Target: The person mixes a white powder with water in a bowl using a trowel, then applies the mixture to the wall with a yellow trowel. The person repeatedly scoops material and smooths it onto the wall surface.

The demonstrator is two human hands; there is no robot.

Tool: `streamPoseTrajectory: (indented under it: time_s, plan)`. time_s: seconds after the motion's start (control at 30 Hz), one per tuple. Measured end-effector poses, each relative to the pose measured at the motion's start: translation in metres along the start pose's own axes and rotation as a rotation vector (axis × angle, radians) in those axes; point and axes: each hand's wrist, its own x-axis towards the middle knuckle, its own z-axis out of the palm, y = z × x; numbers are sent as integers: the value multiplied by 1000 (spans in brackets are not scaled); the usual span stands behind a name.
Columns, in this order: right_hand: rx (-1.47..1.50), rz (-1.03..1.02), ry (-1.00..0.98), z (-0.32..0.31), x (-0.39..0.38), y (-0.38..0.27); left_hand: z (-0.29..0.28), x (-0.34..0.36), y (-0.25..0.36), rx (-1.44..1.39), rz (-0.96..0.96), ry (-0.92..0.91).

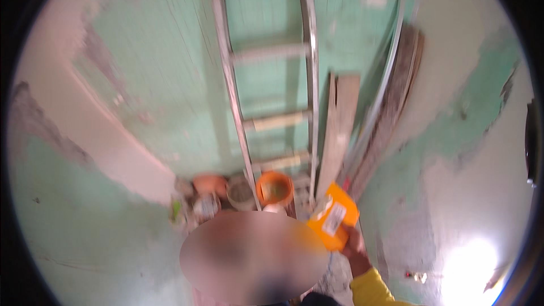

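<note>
My right hand point(355, 247), at the end of a yellow sleeve, is closed on the lower right side of an orange package point(344, 207). The package is held up and tilted, with a white printed label on the side I see. Whether it is a bag or a stiff container, I cannot tell. Just beyond it, near the ladder's foot, stands an orange bucket point(276, 189) with something pale inside. A large blurred patch covers the lower middle, hiding what lies left of the package. My left hand does not show.
A ladder point(231, 79) leans on the green, peeling wall ahead. Wooden boards point(342, 124) and a long curved strip point(391, 62) lean to its right. Left of the bucket stand a grey bucket point(240, 191), a reddish basin point(209, 183) and a pale container point(206, 206).
</note>
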Motion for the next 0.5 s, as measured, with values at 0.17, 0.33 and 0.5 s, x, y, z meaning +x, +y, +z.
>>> streamPoseTrajectory:
  time_s: [0.17, 0.33, 0.5]
  plan:
    - [68, 82, -216, 83, 39, -23, 24, 143, 248, -304, 383, 167]
    - [124, 74, -273, 174, 50, -32, 17, 167, 359, -519, 534, 236]
    - [32, 31, -352, 233, 76, -43, 7, 184, 433, -688, 601, 256]
